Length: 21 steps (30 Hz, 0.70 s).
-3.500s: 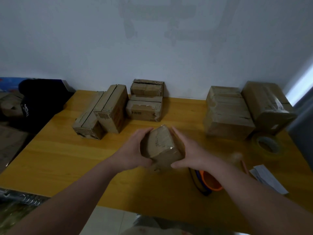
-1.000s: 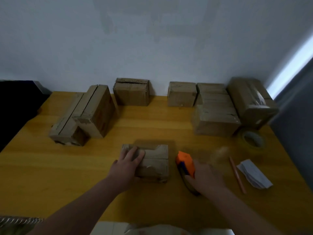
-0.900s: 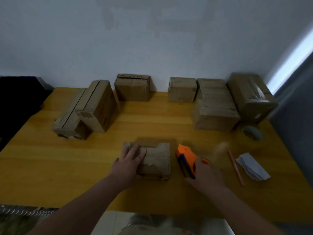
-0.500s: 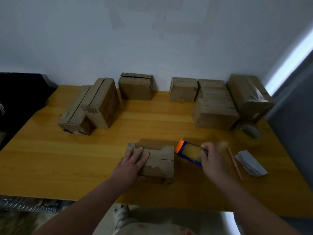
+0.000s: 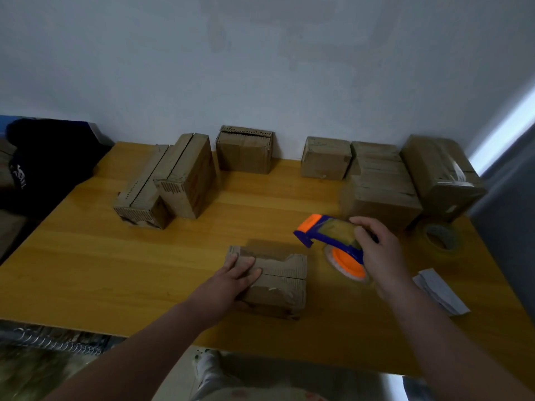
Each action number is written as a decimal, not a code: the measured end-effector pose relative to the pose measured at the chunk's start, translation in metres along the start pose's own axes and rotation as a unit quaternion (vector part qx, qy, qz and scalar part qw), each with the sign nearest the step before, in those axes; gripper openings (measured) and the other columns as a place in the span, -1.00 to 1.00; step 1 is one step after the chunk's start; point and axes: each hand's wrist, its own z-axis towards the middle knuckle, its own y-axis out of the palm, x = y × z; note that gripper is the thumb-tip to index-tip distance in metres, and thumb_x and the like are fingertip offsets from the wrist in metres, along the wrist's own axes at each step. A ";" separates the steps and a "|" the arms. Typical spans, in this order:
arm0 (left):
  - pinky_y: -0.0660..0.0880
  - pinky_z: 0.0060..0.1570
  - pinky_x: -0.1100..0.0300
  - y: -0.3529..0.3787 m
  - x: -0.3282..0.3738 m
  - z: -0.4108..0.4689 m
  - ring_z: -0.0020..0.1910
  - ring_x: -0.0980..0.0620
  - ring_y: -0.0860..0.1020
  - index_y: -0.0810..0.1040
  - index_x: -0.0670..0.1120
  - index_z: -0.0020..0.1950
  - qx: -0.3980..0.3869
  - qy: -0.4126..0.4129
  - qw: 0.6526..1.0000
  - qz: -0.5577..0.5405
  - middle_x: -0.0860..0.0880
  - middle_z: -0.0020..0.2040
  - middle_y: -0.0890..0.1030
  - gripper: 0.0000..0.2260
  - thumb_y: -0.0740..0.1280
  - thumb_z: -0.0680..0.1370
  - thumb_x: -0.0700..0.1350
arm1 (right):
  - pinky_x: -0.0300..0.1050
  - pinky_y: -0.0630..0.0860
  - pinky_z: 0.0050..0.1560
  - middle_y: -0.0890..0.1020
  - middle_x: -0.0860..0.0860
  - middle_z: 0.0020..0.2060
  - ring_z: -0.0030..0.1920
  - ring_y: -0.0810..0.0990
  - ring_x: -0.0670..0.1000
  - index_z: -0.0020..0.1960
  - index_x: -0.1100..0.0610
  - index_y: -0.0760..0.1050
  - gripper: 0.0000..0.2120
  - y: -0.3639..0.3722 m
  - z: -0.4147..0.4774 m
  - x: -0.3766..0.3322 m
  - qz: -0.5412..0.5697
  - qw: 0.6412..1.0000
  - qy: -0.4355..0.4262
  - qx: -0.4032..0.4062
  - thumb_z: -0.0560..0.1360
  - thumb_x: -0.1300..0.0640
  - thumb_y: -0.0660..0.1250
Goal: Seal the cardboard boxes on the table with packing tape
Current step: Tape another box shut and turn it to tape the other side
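Note:
A small cardboard box point(image 5: 282, 282) lies flat near the front of the wooden table point(image 5: 86, 264), its top flaps meeting in a seam. My left hand point(image 5: 231, 280) rests flat on the box's left half, fingers spread. My right hand point(image 5: 377, 253) holds an orange and blue tape dispenser point(image 5: 330, 237) in the air just right of the box, its orange nose pointing left toward the box. A roll of brownish tape sits in the dispenser.
Several other cardboard boxes point(image 5: 243, 153) line the back of the table by the wall; two lean together at the left point(image 5: 170, 180), a larger stack stands at the right point(image 5: 382, 189). A spare tape roll point(image 5: 441, 240) and folded white paper point(image 5: 440, 290) lie at the right edge.
My right hand picked the tape dispenser off the table and lifted it, turning its nose toward the box. My left hand stayed pressed on the box.

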 end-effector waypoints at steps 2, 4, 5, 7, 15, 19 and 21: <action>0.02 0.49 -0.01 -0.002 -0.001 -0.001 0.53 -0.03 -0.28 -0.07 0.15 0.57 -0.005 0.004 1.000 -0.003 0.15 0.56 -0.22 -0.32 0.29 0.58 -0.04 | -0.07 0.54 -0.13 0.56 -0.04 0.08 -0.05 0.56 -0.05 0.12 -0.12 0.51 -0.86 0.005 -0.002 -0.006 0.064 0.998 0.009 -0.023 0.60 0.05 0.26; 0.04 0.49 0.02 -0.005 -0.001 -0.002 0.53 -0.04 -0.27 -0.05 0.13 0.57 -0.009 0.011 1.000 -0.004 0.15 0.56 -0.20 -0.32 0.29 0.59 -0.06 | -0.08 0.55 -0.09 0.54 -0.09 0.08 0.01 0.56 -0.05 0.18 -0.11 0.50 -0.73 0.014 -0.006 -0.013 0.092 0.994 0.014 -0.059 0.49 -0.02 0.41; 0.04 0.49 0.04 -0.006 -0.002 -0.003 0.53 -0.04 -0.26 -0.04 0.12 0.57 -0.009 0.016 1.000 -0.003 0.14 0.56 -0.19 -0.33 0.29 0.59 -0.07 | -0.12 0.54 -0.09 0.54 -0.11 0.08 0.03 0.55 -0.06 0.21 -0.09 0.48 -0.62 0.020 -0.008 -0.015 0.106 0.991 0.019 -0.080 0.43 -0.01 0.47; 0.03 0.48 0.09 -0.008 -0.002 -0.005 0.54 -0.02 -0.23 -0.02 0.09 0.57 -0.007 0.021 1.000 -0.002 0.14 0.57 -0.15 -0.33 0.29 0.59 -0.08 | -0.17 0.52 -0.12 0.53 -0.10 0.08 0.04 0.54 -0.08 0.23 -0.07 0.44 -0.49 0.033 -0.013 -0.016 0.131 0.983 0.030 -0.124 0.34 0.07 0.55; -0.06 0.45 0.28 -0.003 -0.011 -0.011 0.55 0.10 -0.11 0.01 0.03 0.57 0.027 0.011 1.000 -0.001 0.11 0.58 -0.03 -0.38 0.27 0.60 -0.07 | -0.08 0.55 -0.12 0.51 -0.02 0.09 -0.03 0.57 -0.06 0.18 -0.09 0.35 -0.50 0.057 -0.011 0.009 0.030 0.975 0.014 -0.221 0.39 0.23 0.50; 0.07 0.49 0.21 0.001 -0.011 -0.014 0.54 0.08 -0.04 0.04 0.03 0.57 0.057 -0.012 0.998 0.012 0.11 0.57 -0.01 -0.38 0.28 0.59 -0.06 | 0.07 0.61 -0.02 0.47 -0.06 0.12 -0.03 0.58 -0.03 0.20 -0.05 0.26 -0.45 0.044 0.000 0.007 -0.131 0.961 -0.036 -0.241 0.37 0.20 0.50; 0.20 0.45 0.17 0.001 -0.009 -0.015 0.50 0.05 0.07 0.12 0.03 0.56 0.086 -0.015 0.996 0.002 0.12 0.56 0.06 -0.40 0.30 0.57 -0.01 | 0.04 0.62 -0.03 0.47 -0.04 0.12 -0.04 0.59 -0.04 0.19 -0.04 0.24 -0.42 0.039 0.003 0.006 -0.167 0.951 -0.047 -0.256 0.35 0.20 0.51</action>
